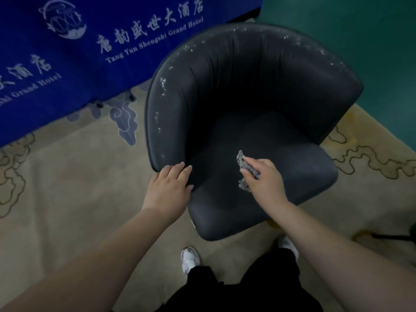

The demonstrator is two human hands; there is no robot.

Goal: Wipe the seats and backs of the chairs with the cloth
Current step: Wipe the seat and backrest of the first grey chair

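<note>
Your right hand (263,179) is already on the seat (281,167), fingers curled round the grey cloth (244,170) and pressing it onto the cushion near its middle. Your left hand (168,188) lies flat, fingers straight and holding nothing, on the chair (247,122) where the left arm meets the seat's front corner; it looks to be steadying the chair.

From the cloth, the chair back (258,70) lies at 12 o'clock, curving round from about 9 to 3. Unwiped seat stretches toward 3 o'clock and back toward 6, the front edge nearest your legs. The seat's long run goes from 9 to 3, so sideways strokes suit it.

The right hand is the nearer one for both surfaces. White flecks dot the rim of the back from 9 round to 2; those probably need the cloth carried upward, away from you.
</note>
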